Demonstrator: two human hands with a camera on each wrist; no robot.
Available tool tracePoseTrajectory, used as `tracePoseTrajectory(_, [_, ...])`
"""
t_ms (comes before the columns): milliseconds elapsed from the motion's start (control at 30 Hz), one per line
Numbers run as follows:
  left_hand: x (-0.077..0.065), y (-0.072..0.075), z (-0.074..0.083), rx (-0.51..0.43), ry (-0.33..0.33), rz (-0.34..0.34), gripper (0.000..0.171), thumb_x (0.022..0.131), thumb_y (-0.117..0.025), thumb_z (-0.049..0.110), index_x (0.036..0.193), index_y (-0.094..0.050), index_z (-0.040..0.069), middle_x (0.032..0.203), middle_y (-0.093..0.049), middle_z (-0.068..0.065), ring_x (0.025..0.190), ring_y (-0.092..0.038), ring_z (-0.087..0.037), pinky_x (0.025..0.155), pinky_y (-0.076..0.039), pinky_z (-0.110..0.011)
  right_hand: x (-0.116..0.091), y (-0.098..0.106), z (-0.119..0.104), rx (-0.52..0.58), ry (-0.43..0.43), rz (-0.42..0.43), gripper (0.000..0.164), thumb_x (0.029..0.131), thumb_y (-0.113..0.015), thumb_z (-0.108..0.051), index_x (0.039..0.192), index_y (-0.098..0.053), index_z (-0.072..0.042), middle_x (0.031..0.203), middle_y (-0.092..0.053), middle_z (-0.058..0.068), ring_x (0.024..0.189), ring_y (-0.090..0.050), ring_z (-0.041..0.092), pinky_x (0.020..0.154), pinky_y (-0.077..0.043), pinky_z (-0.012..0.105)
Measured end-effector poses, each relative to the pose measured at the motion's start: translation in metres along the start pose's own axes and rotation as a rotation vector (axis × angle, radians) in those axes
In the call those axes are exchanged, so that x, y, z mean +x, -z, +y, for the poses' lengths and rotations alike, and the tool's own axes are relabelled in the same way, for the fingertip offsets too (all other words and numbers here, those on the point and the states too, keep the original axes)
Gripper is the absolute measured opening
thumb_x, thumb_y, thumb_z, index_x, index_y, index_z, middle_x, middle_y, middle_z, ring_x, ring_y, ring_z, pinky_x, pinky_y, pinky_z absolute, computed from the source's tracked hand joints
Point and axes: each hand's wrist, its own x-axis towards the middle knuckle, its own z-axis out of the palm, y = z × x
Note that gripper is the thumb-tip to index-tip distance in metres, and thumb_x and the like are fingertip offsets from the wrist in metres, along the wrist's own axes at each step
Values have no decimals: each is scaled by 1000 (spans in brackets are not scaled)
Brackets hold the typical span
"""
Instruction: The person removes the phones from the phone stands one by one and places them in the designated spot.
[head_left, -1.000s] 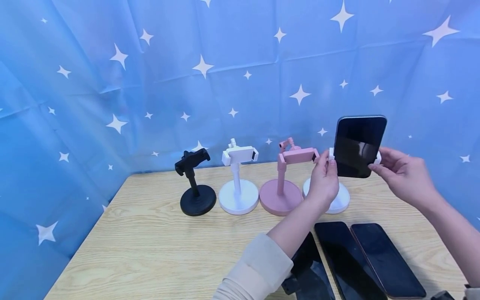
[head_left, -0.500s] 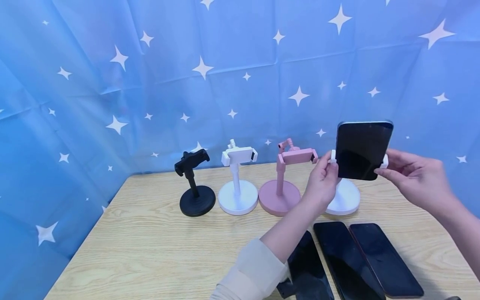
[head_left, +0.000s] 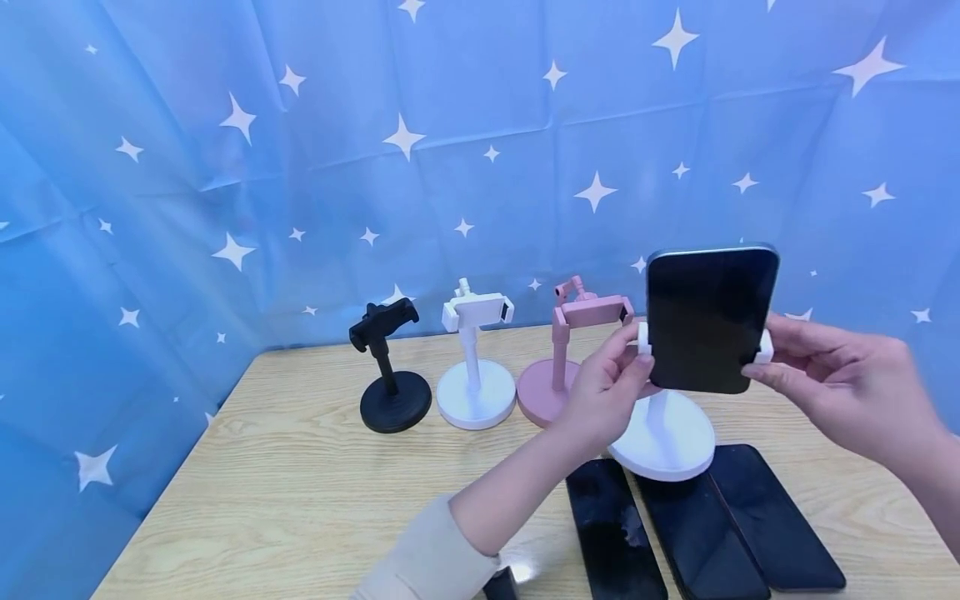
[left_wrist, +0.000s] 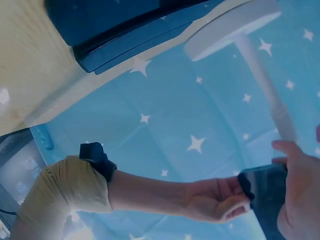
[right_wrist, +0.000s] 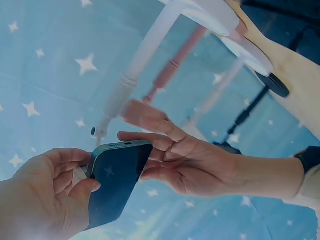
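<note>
A dark phone [head_left: 708, 321] sits upright in the clamp of a white phone stand [head_left: 663, 437]. At the clamp's left end, my left hand [head_left: 607, 387] pinches the white clamp arm [head_left: 644, 337] between thumb and fingers. My right hand [head_left: 855, 392] grips the opposite clamp arm [head_left: 763, 347], thumb tip at the phone's lower right edge. The right wrist view shows the phone's bottom edge [right_wrist: 125, 144] with its ports, and the stand's ribbed post [right_wrist: 120, 95] behind. In the head view the phone hides most of the clamp and the post's top.
To the left stand a pink phone stand [head_left: 592, 312], a second white one [head_left: 477, 392] and a black one [head_left: 395, 400]. Dark phones [head_left: 776, 517] lie side by side at the front right, partly overlapped by the held stand's base. A starry blue curtain [head_left: 450, 83] backs the wooden table [head_left: 300, 500].
Both hands have brought the white stand with its phone closer to me; its base now overlaps the lying phones in the head view. The stand first shifted right, then slightly back left.
</note>
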Motion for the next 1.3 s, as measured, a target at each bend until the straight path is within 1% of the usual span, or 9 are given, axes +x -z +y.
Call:
tracePoseTrajectory(33, [-4, 4, 2, 11, -20, -12, 38, 96, -43, 12, 134, -44, 17, 118, -57, -10, 107, -58, -10, 81, -50, -23, -1, -2, -3, 15, 19, 2, 56, 68, -73, 8, 106, -62, -32, 88, -55, -39, 57, -56, -12, 46, -38, 9])
tracePoseTrajectory(133, [-17, 17, 8, 31, -81, -53, 37, 96, -42, 8, 133, -43, 9, 116, -55, -20, 107, -58, -20, 81, -50, -25, -2, -9, -15, 63, 74, 8, 54, 63, -73, 13, 104, -68, -22, 93, -58, -35, 63, -58, -13, 47, -39, 8])
tracePoseTrajectory(233, [-28, 30, 14, 91, -133, -48, 35, 95, -44, 6, 130, -44, 4, 115, -56, -22, 103, -60, -26, 80, -51, -25, -2, -18, -26, 123, 117, -2, 52, 61, -72, 17, 104, -69, -12, 96, -61, -30, 71, -61, -12, 50, -42, 7])
tracePoseTrajectory(400, [-47, 49, 22, 136, -199, -26, 33, 95, -44, 3, 128, -44, 0, 118, -55, -24, 102, -59, -33, 80, -51, -28, 1, -36, -40, 333, 160, -47, 49, 64, -70, 19, 107, -67, -5, 101, -67, -14, 82, -64, -3, 51, -43, 9])
tracePoseTrajectory(633, [-73, 72, 28, 190, -224, 23, 32, 94, -43, 1, 125, -44, -2, 116, -56, -24, 96, -59, -37, 80, -52, -30, 5, -62, -53, 662, 212, -139, 48, 68, -65, 21, 112, -63, 3, 107, -67, -2, 93, -64, 6, 66, -50, 12])
tracePoseTrajectory(767, [-86, 80, 27, 221, -250, 55, 29, 93, -44, 0, 123, -45, -3, 115, -57, -25, 98, -60, -35, 82, -51, -31, 5, -75, -59, 762, 233, -196, 51, 68, -62, 24, 115, -61, 4, 111, -65, -1, 100, -61, 9, 71, -50, 15])
tracePoseTrajectory(900, [-95, 87, 22, 227, -285, 73, 28, 93, -44, -2, 120, -44, -5, 113, -56, -27, 97, -59, -36, 82, -51, -33, 3, -84, -64, 744, 209, -230, 50, 70, -62, 23, 115, -62, 2, 109, -66, -4, 101, -61, 8, 75, -49, 17])
tracePoseTrajectory(1067, [-103, 92, 15, 245, -274, 85, 28, 92, -45, -2, 120, -45, -3, 113, -57, -25, 96, -60, -30, 82, -51, -32, -2, -91, -66, 676, 156, -265, 47, 72, -62, 19, 115, -62, -1, 109, -65, -10, 99, -61, 4, 76, -49, 17])
tracePoseTrajectory(1300, [-108, 96, 5, 229, -278, 64, 26, 93, -45, 0, 119, -45, -4, 113, -57, -26, 101, -61, -22, 84, -50, -32, -8, -98, -62, 671, 180, -280, 49, 72, -62, 20, 117, -61, 1, 113, -63, -9, 102, -60, 5, 80, -48, 17])
